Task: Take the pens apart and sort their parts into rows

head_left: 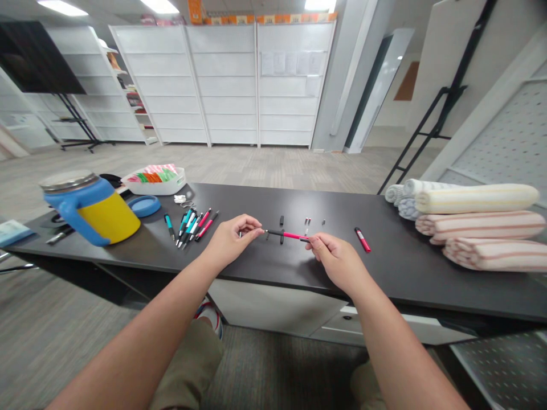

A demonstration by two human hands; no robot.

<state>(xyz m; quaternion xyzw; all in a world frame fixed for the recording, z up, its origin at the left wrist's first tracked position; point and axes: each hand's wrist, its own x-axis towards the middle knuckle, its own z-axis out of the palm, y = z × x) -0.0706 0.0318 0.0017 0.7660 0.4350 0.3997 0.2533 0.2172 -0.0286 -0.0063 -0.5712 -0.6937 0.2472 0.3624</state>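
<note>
From where I stand, the person's right hand (337, 259) grips the red end of a red-and-black pen (293, 234) above the dark desk (401, 262); the left hand (237, 236) curls at the other end, near the bunched pens (188, 226).

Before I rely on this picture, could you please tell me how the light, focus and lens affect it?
In the head view, glare whitens the dark desktop beyond the red pen; in the same view, the ceiling lights are washed out, the black screen near the left edge appears slanted, probably from lens distortion, and the pen's fine detail is too soft to read.
</note>
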